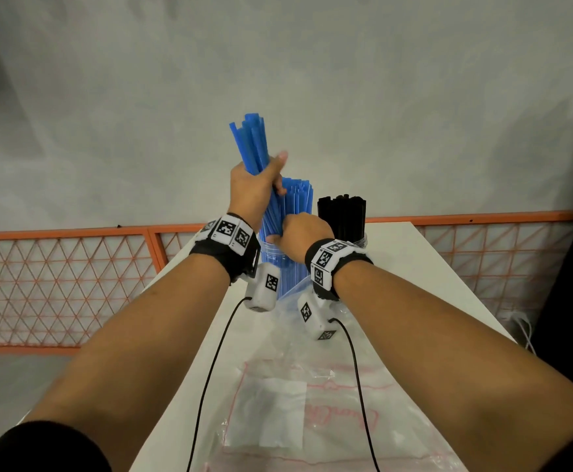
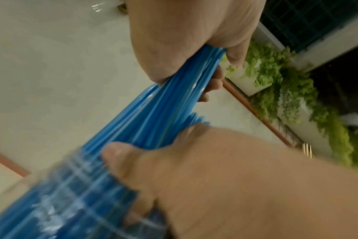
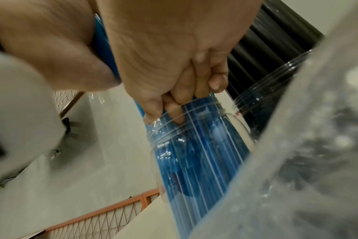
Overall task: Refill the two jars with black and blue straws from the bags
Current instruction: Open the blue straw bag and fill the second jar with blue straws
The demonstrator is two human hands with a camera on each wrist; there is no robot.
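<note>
My left hand (image 1: 259, 185) grips a bundle of blue straws (image 1: 251, 144) and holds it upright and tilted left above a clear jar (image 1: 271, 258). The bundle's lower ends reach into the jar, beside more blue straws (image 1: 300, 199) standing in it. My right hand (image 1: 297, 233) is curled round the blue straws at the jar's mouth; in the right wrist view its fingers (image 3: 194, 84) close on the straws just above the jar's threaded rim (image 3: 186, 119). A second jar of black straws (image 1: 343, 212) stands just to the right. The left wrist view shows the left hand (image 2: 184, 40) clamped on the straws (image 2: 164, 105).
Clear plastic bags (image 1: 312, 386) lie on the white table (image 1: 431, 267) in front of the jars, one with red print. An orange mesh fence (image 1: 57, 277) runs behind the table. Black cables (image 1: 210, 369) hang from both wrist units.
</note>
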